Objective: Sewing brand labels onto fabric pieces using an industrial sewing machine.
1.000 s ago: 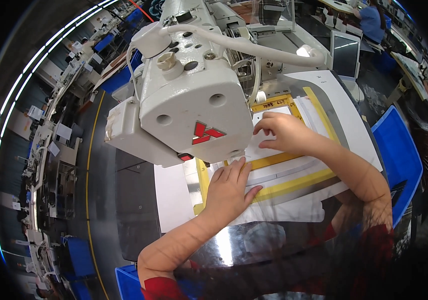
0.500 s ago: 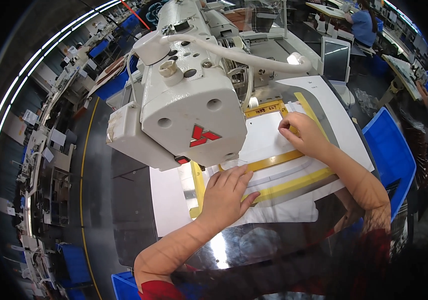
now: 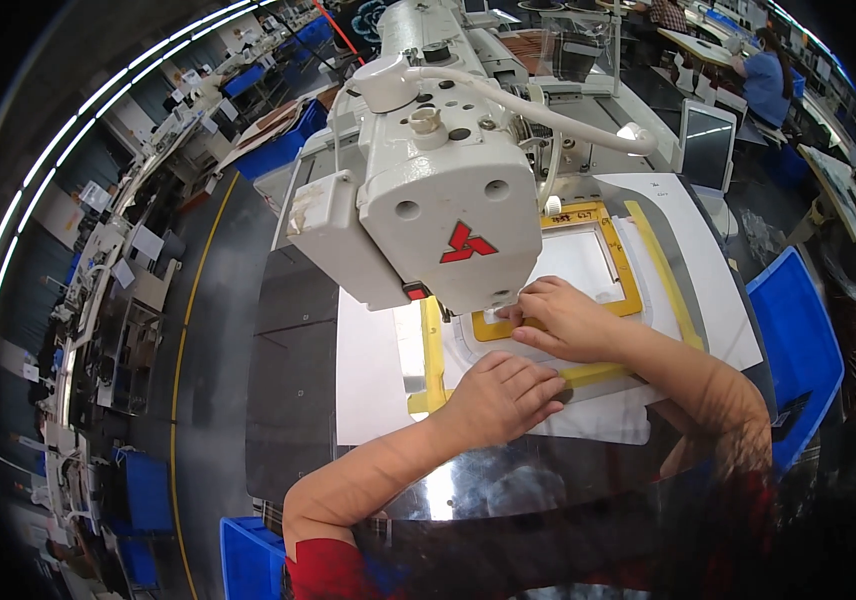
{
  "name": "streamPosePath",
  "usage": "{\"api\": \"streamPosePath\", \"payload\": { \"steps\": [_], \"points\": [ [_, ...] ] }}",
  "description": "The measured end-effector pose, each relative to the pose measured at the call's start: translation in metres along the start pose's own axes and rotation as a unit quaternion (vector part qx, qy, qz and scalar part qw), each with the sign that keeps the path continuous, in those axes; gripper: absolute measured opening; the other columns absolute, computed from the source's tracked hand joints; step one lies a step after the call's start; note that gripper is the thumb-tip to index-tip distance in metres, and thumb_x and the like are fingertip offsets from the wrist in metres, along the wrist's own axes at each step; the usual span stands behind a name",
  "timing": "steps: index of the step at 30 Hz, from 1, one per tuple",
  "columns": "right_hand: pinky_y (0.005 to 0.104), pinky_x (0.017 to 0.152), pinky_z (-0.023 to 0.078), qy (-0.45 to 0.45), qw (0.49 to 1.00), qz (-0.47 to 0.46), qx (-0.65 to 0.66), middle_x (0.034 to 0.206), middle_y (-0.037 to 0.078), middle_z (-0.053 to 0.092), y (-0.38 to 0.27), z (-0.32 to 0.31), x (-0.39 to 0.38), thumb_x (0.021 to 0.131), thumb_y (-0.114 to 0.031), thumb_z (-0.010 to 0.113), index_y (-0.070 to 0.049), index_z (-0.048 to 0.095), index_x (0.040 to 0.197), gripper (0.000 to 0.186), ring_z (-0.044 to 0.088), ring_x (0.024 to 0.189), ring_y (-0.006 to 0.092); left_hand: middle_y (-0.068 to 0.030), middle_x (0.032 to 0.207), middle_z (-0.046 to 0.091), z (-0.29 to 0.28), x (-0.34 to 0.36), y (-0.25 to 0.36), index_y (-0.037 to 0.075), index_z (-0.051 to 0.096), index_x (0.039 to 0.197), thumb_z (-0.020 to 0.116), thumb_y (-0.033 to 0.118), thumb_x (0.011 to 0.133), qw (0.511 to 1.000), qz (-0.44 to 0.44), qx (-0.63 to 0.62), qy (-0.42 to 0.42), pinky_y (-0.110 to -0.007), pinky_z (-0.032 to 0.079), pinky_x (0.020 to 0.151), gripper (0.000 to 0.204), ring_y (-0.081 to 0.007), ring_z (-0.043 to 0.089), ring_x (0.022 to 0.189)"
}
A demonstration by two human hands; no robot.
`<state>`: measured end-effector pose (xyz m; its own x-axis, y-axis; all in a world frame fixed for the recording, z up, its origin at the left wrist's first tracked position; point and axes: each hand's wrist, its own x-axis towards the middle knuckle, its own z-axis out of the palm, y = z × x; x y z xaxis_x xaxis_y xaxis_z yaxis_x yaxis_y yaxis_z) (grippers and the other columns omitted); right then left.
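On the dark table (image 3: 293,400), the yellow frame (image 3: 624,264) lies beyond the left hand (image 3: 503,402), nearer the right hand (image 3: 570,322); both curl, any pinch unclear.

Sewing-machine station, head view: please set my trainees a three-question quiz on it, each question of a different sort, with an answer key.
1. True or false: the upright screen stands to the right of the white machine head in the picture.

2. Multiple choice: what colour is the rectangular frame nearest the right hand?
A) Blue
B) Yellow
C) Red

3. Short answer: which is nearer the machine head, the left hand or the right hand?

Key:
1. True.
2. B.
3. The right hand; its fingertips are close below the machine head's lower edge.
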<state>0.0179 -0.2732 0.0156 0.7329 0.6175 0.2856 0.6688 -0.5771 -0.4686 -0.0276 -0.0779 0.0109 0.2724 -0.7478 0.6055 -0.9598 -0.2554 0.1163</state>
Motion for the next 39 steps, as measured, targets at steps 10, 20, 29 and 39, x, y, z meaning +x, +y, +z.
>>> {"api": "streamPosePath", "payload": {
  "steps": [10, 20, 29, 39],
  "points": [
    [0.0439, 0.101, 0.037, 0.050, 0.993, 0.091, -0.055, 0.105, 0.015, 0.064, 0.023, -0.023, -0.043, 0.085, -0.012, 0.059, -0.003, 0.066, 0.097, 0.017, 0.056, 0.107, 0.0333, -0.0028, 0.090, 0.069, -0.152, -0.119, 0.034, 0.011, 0.066, 0.102, 0.062, 0.022, 0.089, 0.929, -0.211, 0.268, 0.143, -0.030, 0.045, 0.070, 0.018, -0.0176, 0.063, 0.080],
    [0.0526, 0.111, 0.028, 0.028, 0.980, -0.106, -0.168, 0.107, 0.014, 0.065, 0.009, -0.015, -0.057, 0.096, -0.021, 0.045, -0.002, 0.061, 0.095, 0.024, 0.058, 0.112, 0.0320, -0.0132, 0.100, 0.065, -0.104, -0.422, 0.119, 0.007, 0.068, 0.100, 0.069, 0.016, 0.076, 0.552, -0.791, 0.250, 0.082, -0.039, 0.052, 0.080, 0.025, -0.0305, 0.064, 0.093],
    [0.0554, 0.109, 0.030, -0.003, 0.980, -0.125, -0.157, 0.103, 0.012, 0.065, -0.018, -0.006, -0.058, 0.092, -0.015, 0.051, -0.004, 0.061, 0.091, 0.015, 0.059, 0.106, 0.0319, -0.0135, 0.084, 0.066, -0.068, -0.425, 0.067, 0.005, 0.068, 0.085, 0.067, 0.016, 0.068, 0.606, -0.725, 0.227, -0.237, -0.045, 0.054, 0.072, 0.020, -0.0326, 0.067, 0.081],
    [0.0555, 0.107, 0.032, -0.031, 0.988, -0.120, -0.094, 0.100, 0.012, 0.066, -0.031, -0.002, -0.063, 0.087, -0.011, 0.056, -0.003, 0.062, 0.087, 0.010, 0.060, 0.101, 0.0308, -0.0091, 0.078, 0.064, -0.071, -0.435, 0.080, 0.009, 0.064, 0.073, 0.077, 0.026, 0.061, 0.689, -0.682, 0.218, -0.116, -0.044, 0.053, 0.069, 0.025, -0.0321, 0.066, 0.076]
  ]
}}
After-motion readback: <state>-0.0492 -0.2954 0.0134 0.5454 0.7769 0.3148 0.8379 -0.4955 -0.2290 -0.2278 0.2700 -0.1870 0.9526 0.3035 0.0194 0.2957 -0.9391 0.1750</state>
